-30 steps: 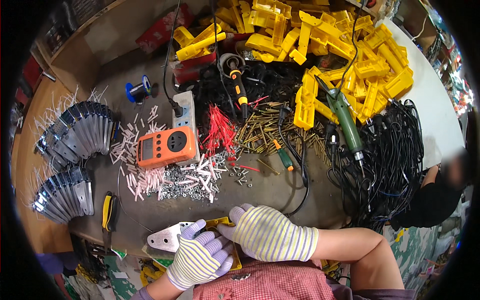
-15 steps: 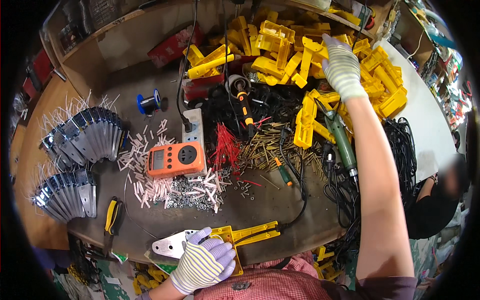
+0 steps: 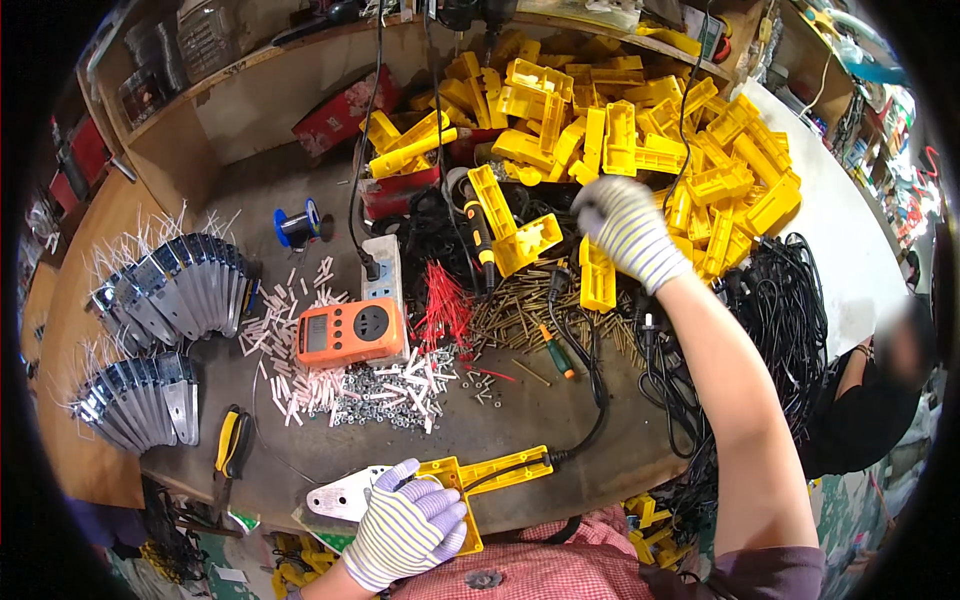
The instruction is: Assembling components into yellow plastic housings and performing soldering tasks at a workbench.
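Observation:
My left hand (image 3: pixel 405 520), in a striped glove, presses down on a yellow plastic housing (image 3: pixel 492 472) at the bench's front edge. A flat metal plate (image 3: pixel 340 497) sticks out to the left of that hand. A black cable (image 3: pixel 592 415) runs from the housing up the bench. My right hand (image 3: pixel 625 228), gloved and blurred, hovers with curled fingers over the near edge of the big pile of yellow housings (image 3: pixel 640 130). It is just above one upright yellow piece (image 3: pixel 597 278). Whether it grips anything is unclear.
An orange meter (image 3: pixel 350 332) lies by a power strip (image 3: pixel 385 275), red wires (image 3: pixel 440 305), white tube bits (image 3: pixel 295 360) and small screws. Fanned metal brackets (image 3: pixel 170 290) sit left, yellow-handled pliers (image 3: pixel 232 440) front left. Black cables (image 3: pixel 790 320) are heaped at the right, beside another person (image 3: pixel 880 385).
My right hand went from beside the left hand out to the far pile of yellow housings, then drew back to the pile's near edge. My left hand stayed on the housing.

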The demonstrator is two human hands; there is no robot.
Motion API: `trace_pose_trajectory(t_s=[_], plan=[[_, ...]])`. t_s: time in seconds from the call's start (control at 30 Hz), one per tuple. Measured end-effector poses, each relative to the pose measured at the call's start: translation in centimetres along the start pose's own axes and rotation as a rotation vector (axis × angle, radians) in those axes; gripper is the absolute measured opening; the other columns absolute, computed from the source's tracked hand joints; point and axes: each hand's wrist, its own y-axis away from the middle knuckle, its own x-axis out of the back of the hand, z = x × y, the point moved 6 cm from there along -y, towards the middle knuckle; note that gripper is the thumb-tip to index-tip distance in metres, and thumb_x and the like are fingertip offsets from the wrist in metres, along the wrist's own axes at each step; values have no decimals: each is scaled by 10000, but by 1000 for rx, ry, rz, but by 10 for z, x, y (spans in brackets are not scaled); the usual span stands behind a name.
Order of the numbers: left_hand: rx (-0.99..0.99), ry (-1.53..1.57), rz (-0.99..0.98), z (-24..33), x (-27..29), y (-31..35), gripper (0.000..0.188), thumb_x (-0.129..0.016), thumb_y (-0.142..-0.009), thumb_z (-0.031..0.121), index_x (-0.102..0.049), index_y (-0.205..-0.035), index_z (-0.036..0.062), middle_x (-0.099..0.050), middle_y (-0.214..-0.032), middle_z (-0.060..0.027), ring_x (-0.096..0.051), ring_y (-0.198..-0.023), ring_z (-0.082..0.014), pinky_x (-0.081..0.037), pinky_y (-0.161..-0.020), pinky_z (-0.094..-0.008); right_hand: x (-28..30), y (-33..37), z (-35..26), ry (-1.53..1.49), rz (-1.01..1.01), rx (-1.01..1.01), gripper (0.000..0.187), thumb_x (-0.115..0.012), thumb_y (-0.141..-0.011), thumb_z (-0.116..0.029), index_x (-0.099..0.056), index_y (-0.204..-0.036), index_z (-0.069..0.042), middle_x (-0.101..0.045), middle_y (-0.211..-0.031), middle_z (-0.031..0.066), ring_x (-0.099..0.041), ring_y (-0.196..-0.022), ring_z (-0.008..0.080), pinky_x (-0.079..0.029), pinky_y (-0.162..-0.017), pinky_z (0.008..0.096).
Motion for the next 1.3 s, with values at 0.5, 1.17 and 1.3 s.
trace_pose_trajectory(t_s=[0.5,1.17,1.3], plan=[[21,45,80,1,7,-4,113,-725,-750,185,-744,-848,134,-721,-920,-10,-685,-881,-205,-439,-1031,-505,38,-16,38,492,198,287,208,-630,-733,-19,-660,-931,-77,-668,-855,122,-666,-930,305,-379,-1145,483],[52,31,65,2,6,-4,131,-721,-734,216,-750,-840,145,-734,-935,-9,-697,-884,-198,-441,-1049,-491,-66,-13,-36,-15,2,41,573,-751,-770,-57,-514,-1286,-133,-705,-1031,189,-674,-1004,396,-540,-874,461],[44,28,67,2,7,-5,140,-721,-731,217,-752,-848,146,-734,-935,-11,-697,-888,-200,-437,-1060,-493,-33,-12,-25,112,144,-54,503,-722,-780,-47,-549,-1241,-150,-715,-978,177,-689,-959,385,-543,-848,471]])
